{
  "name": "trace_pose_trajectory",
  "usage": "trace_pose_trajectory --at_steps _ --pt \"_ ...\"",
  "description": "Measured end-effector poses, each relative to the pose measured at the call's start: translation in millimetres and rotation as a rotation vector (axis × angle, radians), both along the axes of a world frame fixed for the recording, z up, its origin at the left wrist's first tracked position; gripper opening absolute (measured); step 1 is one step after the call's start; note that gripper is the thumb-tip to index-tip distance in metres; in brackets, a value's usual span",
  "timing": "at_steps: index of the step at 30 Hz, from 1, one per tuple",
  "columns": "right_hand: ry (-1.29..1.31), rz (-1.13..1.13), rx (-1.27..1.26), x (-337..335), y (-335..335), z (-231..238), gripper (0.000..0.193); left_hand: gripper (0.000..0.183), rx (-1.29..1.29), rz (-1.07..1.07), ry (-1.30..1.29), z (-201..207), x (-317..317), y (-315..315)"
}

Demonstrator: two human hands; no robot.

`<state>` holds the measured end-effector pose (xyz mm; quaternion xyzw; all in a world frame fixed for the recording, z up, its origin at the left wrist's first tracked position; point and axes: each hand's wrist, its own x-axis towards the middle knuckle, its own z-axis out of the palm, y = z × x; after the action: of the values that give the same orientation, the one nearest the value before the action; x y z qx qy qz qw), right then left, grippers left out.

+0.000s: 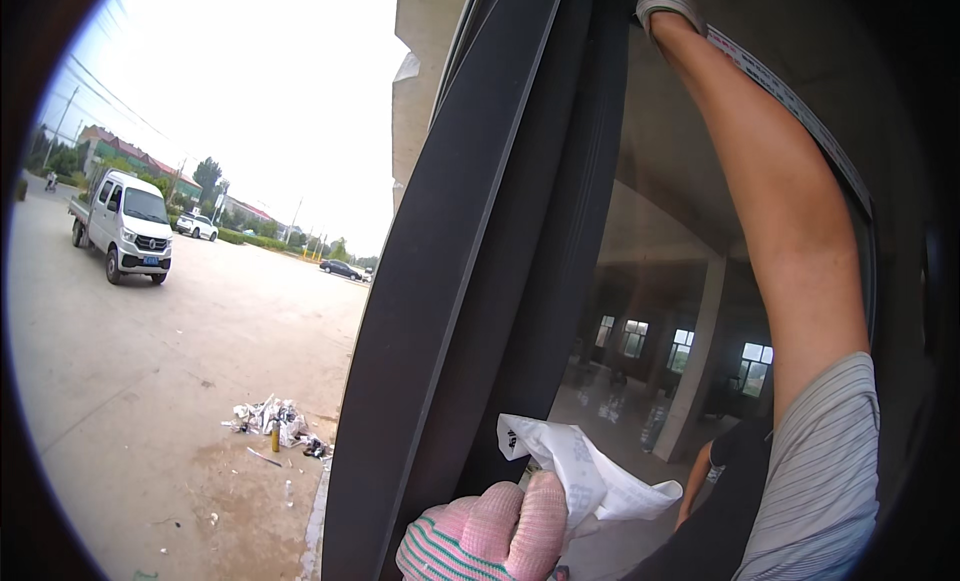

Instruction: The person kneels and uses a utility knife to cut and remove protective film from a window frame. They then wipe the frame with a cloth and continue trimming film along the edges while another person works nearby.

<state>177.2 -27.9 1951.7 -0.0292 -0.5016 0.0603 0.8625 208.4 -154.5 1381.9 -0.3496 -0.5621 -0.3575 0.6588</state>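
Note:
My left hand [490,531], in a pink knit glove with green stripes, is closed at the bottom of the view. Crumpled white plastic film [575,468] with faint print sticks out from its fingers. Just left of it rises a tall dark grey metal frame [450,271] with several ridges. My right arm reaches up along a glass pane [665,231]. The gloved right hand [674,5] is curled at the top of the frame, where a pale scrap shows beside it. Its fingertips are mostly hidden.
A printed strip [790,101] runs along the pane's right edge. Litter [272,421] lies on the ground to the left, with a yellowish cylinder [276,437] by it. A white small truck [125,226] and cars stand farther off. A dark-clothed figure [725,481] shows in the glass.

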Motion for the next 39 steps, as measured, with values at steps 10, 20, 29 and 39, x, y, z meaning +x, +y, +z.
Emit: trace_pose_trajectory --at_steps 10,20,29,39 --pt "-0.166 -0.042 -0.139 8.2 33.1 70.9 0.051 0.044 -0.044 0.003 -0.020 -11.6 -8.5 -2.1" --pt "0.112 0.418 -0.107 74.6 106.2 35.2 0.050 0.039 0.041 0.048 0.038 -15.9 -8.6 1.9" --pt "0.254 0.329 -0.222 223.9 221.4 -73.4 0.049 0.054 0.113 0.172 0.046 -21.5 -5.7 17.2" --pt "0.449 0.195 -0.428 377.7 451.0 -166.9 0.044 0.052 0.154 0.251 0.078 -26.6 -0.1 37.5"
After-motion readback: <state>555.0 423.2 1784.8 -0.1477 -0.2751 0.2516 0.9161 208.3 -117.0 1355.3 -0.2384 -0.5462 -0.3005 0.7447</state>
